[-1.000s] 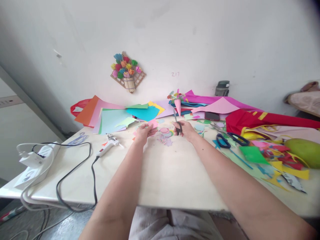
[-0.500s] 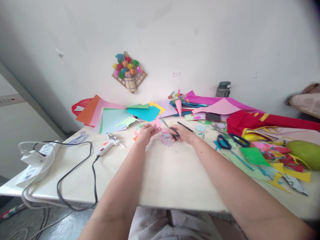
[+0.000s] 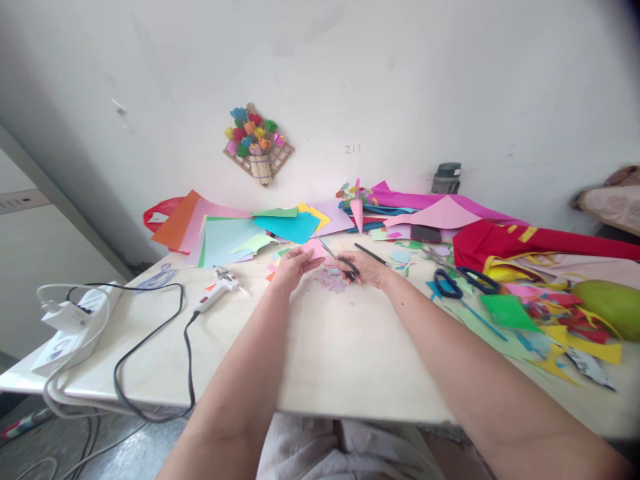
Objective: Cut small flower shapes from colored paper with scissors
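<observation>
Between the thumb and fingers of my left hand [image 3: 295,267] is a small piece of pink paper [image 3: 315,249]. My right hand [image 3: 367,268] grips a pair of scissors [image 3: 327,248] by the dark handles. The blades point up and left, close beside the pink paper; whether they touch it I cannot tell. Under and between the hands lies a small heap of pale pink and purple paper cutouts [image 3: 334,280]. Just behind my right hand rests a black pen-like stick [image 3: 371,254].
On the left are a white glue gun [image 3: 216,293] and a power strip [image 3: 75,330] with loose cables. Coloured paper sheets [image 3: 233,237] line the back. A pink paper cone with flowers [image 3: 357,213] stands there too. Rightward lie larger blue-handled scissors [image 3: 449,283] and paper scraps [image 3: 565,313].
The scissors have shifted slightly, their blades swinging a little left and down toward the pink paper. Both hands stay in nearly the same place.
</observation>
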The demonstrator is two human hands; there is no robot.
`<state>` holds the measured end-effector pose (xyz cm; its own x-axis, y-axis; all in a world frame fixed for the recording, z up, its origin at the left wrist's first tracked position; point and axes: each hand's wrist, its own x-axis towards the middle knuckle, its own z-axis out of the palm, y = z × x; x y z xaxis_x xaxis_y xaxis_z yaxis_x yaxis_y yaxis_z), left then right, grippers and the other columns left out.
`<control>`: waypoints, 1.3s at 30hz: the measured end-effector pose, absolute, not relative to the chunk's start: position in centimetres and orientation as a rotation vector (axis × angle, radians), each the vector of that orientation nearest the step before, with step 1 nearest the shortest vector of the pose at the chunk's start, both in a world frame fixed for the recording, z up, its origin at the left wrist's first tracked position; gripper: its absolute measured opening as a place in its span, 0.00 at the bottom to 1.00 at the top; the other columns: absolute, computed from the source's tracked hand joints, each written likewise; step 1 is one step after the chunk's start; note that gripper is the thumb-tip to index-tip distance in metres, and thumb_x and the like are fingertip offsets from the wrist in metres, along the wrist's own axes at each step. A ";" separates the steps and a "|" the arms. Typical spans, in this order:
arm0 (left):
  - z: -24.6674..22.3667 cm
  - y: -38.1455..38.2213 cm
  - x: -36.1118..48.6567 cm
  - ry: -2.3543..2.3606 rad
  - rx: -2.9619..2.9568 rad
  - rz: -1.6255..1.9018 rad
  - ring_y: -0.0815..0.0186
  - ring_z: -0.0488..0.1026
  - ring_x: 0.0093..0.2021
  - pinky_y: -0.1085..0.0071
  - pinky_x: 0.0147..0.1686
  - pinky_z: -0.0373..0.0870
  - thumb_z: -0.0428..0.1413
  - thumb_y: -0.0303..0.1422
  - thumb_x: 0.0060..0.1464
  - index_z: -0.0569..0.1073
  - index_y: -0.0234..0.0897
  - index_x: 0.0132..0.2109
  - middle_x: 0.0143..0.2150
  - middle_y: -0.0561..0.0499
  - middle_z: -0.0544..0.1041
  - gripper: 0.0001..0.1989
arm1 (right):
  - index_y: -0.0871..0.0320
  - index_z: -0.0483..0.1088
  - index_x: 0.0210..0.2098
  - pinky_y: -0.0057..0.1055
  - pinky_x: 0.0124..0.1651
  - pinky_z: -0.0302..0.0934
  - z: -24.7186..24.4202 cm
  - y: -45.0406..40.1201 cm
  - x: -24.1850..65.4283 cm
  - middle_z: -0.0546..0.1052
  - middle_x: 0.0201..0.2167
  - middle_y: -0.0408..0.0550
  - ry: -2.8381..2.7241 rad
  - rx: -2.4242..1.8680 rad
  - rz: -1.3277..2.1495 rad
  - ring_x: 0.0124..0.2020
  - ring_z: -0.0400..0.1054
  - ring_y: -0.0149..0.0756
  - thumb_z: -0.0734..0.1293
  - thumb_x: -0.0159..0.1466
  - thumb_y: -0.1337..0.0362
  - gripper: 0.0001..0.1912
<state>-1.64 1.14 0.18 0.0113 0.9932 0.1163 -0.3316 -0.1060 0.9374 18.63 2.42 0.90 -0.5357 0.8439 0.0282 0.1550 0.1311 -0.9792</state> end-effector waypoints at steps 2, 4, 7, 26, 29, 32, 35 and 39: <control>0.2 1.1 -1.6 0.860 1.053 1.413 0.60 0.81 0.35 0.62 0.48 0.75 0.65 0.29 0.46 0.72 0.31 0.29 0.29 0.47 0.78 0.09 | 0.59 0.67 0.27 0.20 0.11 0.45 0.9 2.4 18.6 0.72 0.17 0.41 -1.813 -0.952 1.433 0.14 0.63 0.25 0.70 0.58 0.53 0.16; 0.2 1.1 -1.5 0.850 1.054 1.417 0.60 0.80 0.36 0.60 0.50 0.74 0.66 0.29 0.45 0.72 0.31 0.28 0.30 0.47 0.78 0.10 | 0.59 0.67 0.26 0.20 0.11 0.45 0.9 2.3 18.6 0.71 0.17 0.41 -1.820 -0.945 1.425 0.14 0.63 0.25 0.70 0.58 0.53 0.16; 0.3 1.0 -1.5 0.849 1.052 1.415 0.60 0.80 0.36 0.58 0.51 0.74 0.66 0.29 0.44 0.72 0.32 0.28 0.30 0.48 0.78 0.10 | 0.59 0.67 0.26 0.20 0.12 0.44 1.0 2.2 18.5 0.71 0.17 0.41 -1.824 -0.953 1.422 0.14 0.62 0.25 0.70 0.58 0.54 0.15; 0.4 0.9 -1.4 0.826 1.025 1.381 0.60 0.80 0.34 0.57 0.52 0.73 0.68 0.29 0.42 0.73 0.31 0.29 0.31 0.46 0.79 0.11 | 0.59 0.63 0.24 0.21 0.12 0.41 1.6 1.5 18.2 0.68 0.14 0.39 -1.778 -0.972 1.463 0.12 0.59 0.24 0.69 0.59 0.57 0.15; 0.4 0.9 -1.4 0.826 1.017 1.384 0.61 0.80 0.34 0.57 0.51 0.73 0.67 0.28 0.42 0.72 0.30 0.28 0.31 0.46 0.79 0.10 | 0.59 0.63 0.23 0.22 0.13 0.44 2.0 1.1 18.1 0.67 0.13 0.39 -1.767 -0.972 1.461 0.12 0.57 0.24 0.69 0.59 0.58 0.15; 0.4 1.0 -1.5 0.832 1.021 1.386 0.61 0.80 0.34 0.59 0.50 0.74 0.67 0.28 0.42 0.73 0.30 0.28 0.31 0.46 0.79 0.10 | 0.59 0.63 0.22 0.23 0.14 0.47 2.3 0.9 18.0 0.65 0.12 0.38 -1.751 -0.969 1.469 0.11 0.56 0.25 0.69 0.59 0.59 0.15; 0.3 1.1 -1.5 0.835 1.024 1.396 0.61 0.80 0.34 0.61 0.48 0.75 0.67 0.28 0.43 0.73 0.31 0.28 0.30 0.47 0.79 0.09 | 0.59 0.63 0.22 0.23 0.14 0.48 2.2 1.0 17.9 0.65 0.11 0.38 -1.746 -0.983 1.466 0.11 0.56 0.25 0.69 0.58 0.59 0.15; 0.2 1.2 -1.7 0.837 1.023 1.401 0.62 0.80 0.34 0.63 0.46 0.76 0.66 0.28 0.43 0.74 0.31 0.29 0.31 0.47 0.79 0.08 | 0.59 0.63 0.23 0.23 0.14 0.48 2.0 1.2 17.8 0.64 0.11 0.38 -1.763 -0.986 1.444 0.11 0.56 0.25 0.69 0.59 0.58 0.15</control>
<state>-1.66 1.16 0.17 0.0325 0.9930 0.1134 -0.3710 -0.0934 0.9239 17.80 1.17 1.98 -0.5086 0.8607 0.0208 0.1490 0.1118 -0.9825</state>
